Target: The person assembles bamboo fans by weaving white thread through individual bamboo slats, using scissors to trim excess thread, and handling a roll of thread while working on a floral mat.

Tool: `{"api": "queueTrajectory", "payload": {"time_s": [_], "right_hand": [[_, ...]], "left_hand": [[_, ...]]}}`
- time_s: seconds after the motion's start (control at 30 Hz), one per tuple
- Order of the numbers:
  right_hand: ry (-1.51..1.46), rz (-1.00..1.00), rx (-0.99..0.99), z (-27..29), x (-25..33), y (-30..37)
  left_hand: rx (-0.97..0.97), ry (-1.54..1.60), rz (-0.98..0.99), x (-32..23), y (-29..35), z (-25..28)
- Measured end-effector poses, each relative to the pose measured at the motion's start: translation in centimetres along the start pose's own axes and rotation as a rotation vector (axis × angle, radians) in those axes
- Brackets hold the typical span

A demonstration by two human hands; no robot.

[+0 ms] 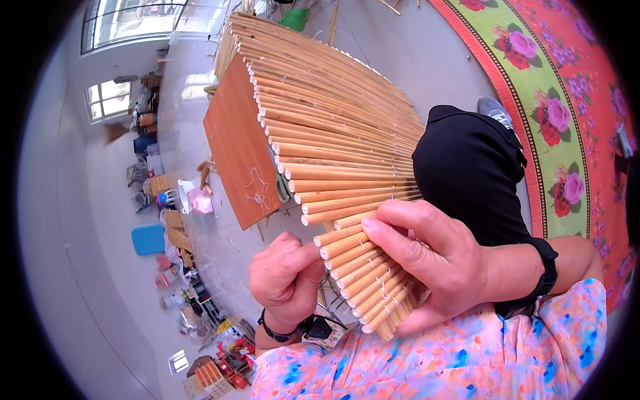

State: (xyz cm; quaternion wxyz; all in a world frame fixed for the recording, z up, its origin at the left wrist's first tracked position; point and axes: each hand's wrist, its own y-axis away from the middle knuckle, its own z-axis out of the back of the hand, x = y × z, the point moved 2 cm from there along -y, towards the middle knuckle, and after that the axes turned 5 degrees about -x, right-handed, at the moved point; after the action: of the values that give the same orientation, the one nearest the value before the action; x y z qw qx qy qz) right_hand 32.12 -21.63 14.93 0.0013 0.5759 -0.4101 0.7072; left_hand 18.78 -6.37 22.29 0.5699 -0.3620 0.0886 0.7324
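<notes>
A long mat of slim wooden sticks [353, 170], tied together with rows of white thread, runs from my lap to the far end of a brown wooden board. Its near end curls downward in front of me. My right hand [433, 260] grips this curled part, with fingertips on top of the sticks and thumb below. Close to the white-tipped stick ends, my left hand [287, 277] is closed with its fingers curled; what it pinches, if anything, is hidden. Green-handled scissors [283, 189] and loose white thread [257, 193] lie by the board's near end.
The brown board [233, 140] supports the mat. My black-trousered leg [467, 167] is bent at right, beside a red and green flowered cloth [553, 113]. Boxes, a blue stool-like item [147, 239] and other clutter line the wall at left.
</notes>
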Motion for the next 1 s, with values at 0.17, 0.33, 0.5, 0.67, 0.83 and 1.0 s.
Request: {"api": "queueTrajectory", "payload": {"time_s": [0.17, 0.33, 0.5, 0.67, 0.83, 1.0], "right_hand": [[-0.004, 0.054, 0.019, -0.9, -0.2, 0.2], [-0.023, -0.005, 0.026, -1.0, 0.0, 0.0], [0.0, -0.001, 0.004, -1.1, -0.1, 0.1], [-0.015, -0.036, 0.034, -0.5, 0.3, -0.1], [0.046, 0.018, 0.092, -0.5, 0.4, -0.3], [0.146, -0.027, 0.094, -0.4, 1.2, -0.5]], "left_hand": [[0.013, -0.088, -0.008, -0.9, -0.9, -0.8], [0.004, -0.081, -0.032, -0.6, -0.8, -0.8], [0.039, -0.092, -0.006, -0.6, -0.7, -0.4], [-0.043, 0.074, 0.25, -1.0, 0.4, -0.5], [0.006, 0.017, 0.152, -0.9, 0.0, -0.8], [-0.137, 0.153, 0.292, -1.2, -0.3, -1.8]]}}
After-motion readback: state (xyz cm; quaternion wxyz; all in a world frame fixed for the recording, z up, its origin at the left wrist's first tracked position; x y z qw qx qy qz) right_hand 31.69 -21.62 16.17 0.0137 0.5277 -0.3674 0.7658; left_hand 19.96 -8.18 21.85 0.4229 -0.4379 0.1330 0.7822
